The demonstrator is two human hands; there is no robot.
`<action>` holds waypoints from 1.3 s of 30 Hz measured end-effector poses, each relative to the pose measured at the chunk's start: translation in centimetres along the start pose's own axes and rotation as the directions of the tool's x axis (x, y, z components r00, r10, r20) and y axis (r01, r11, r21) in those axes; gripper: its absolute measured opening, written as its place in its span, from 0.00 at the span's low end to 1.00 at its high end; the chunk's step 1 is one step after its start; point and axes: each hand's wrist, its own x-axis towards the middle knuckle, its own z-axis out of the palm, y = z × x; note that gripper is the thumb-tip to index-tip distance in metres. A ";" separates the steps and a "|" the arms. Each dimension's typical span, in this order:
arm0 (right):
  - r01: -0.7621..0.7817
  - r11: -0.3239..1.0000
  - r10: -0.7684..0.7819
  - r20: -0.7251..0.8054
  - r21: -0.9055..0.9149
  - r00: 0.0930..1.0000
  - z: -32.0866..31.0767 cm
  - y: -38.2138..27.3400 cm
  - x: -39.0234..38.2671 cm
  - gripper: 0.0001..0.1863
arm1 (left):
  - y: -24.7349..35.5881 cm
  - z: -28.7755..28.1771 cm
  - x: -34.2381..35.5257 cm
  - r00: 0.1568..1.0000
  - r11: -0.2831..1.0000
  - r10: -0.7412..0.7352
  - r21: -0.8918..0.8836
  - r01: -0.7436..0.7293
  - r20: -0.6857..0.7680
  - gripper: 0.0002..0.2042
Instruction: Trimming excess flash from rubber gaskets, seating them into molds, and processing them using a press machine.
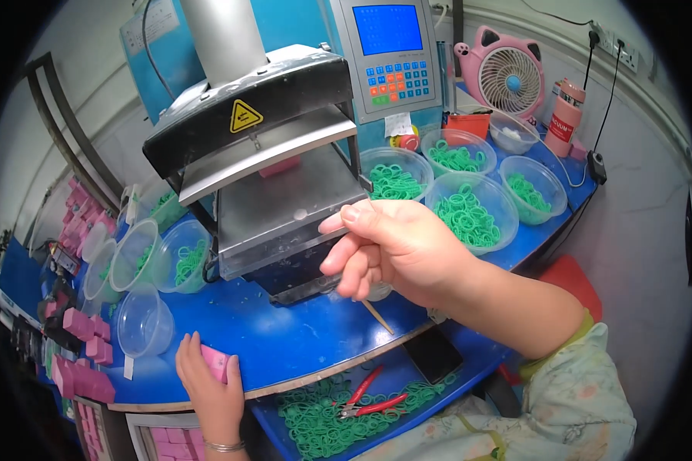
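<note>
My right hand [392, 250] hovers at the front edge of the press machine's metal plate [273, 207], fingers curled around a thin wooden stick [378, 316] that points down toward the blue table [284, 338]. My left hand [207, 380] rests at the table's near edge, holding a small pink block [215, 361]. The black upper head of the press [246, 107] hangs above the plate with a gap between them. A pink piece [279, 166] shows under the head.
Clear bowls of green rings [469, 215] stand right of the press; more bowls [181, 257] and pink blocks [84, 330] lie left. A control panel [392, 54], a pink fan [507, 77] and a bottle [565, 115] stand behind. Red pliers [369, 399] lie among green rings on a lower shelf.
</note>
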 end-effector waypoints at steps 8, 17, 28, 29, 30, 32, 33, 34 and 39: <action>0.088 0.964 -0.103 -0.046 -0.251 0.994 -0.2 1.3 0.4 0.19 | 0.1 -1.1 0.3 0.998 0.997 -0.068 0.039 0.068 0.010 0.39; 0.002 0.934 -0.029 -0.068 -0.358 0.997 0.1 0.3 0.0 0.21 | -0.2 -1.0 0.3 0.993 0.987 -0.121 0.111 0.118 0.016 0.37; 0.002 0.948 -0.015 -0.037 -0.319 0.999 -0.5 0.6 0.4 0.22 | -0.6 -0.4 0.1 0.998 0.994 -0.053 0.096 0.057 -0.040 0.37; -0.002 0.958 -0.010 -0.041 -0.288 0.999 -0.6 0.5 0.6 0.21 | -0.4 -0.3 0.1 0.998 0.994 -0.049 0.092 0.053 -0.038 0.37; -0.007 0.966 -0.005 -0.044 -0.257 0.999 -0.7 0.4 0.8 0.21 | -0.2 -0.3 0.0 0.997 0.997 -0.058 0.053 0.060 -0.047 0.38; -0.029 0.960 0.013 -0.057 -0.280 0.998 -0.3 0.1 1.4 0.20 | -0.3 -0.2 0.0 0.996 0.998 -0.066 0.016 0.067 -0.056 0.38; -0.052 0.952 0.035 -0.064 -0.302 0.997 -0.1 0.0 1.6 0.19 | -0.8 -0.2 0.0 0.996 0.998 -0.066 0.018 0.067 -0.056 0.39; -0.052 0.952 0.036 -0.058 -0.300 0.998 -0.2 -0.2 1.5 0.19 | -1.0 -0.2 -0.1 0.996 0.997 -0.067 0.022 0.069 -0.057 0.40; -0.182 0.972 0.180 -0.026 -0.151 0.983 -0.7 0.2 3.4 0.20 | -1.2 -1.1 -2.1 0.995 0.998 -0.039 -0.052 0.035 -0.090 0.44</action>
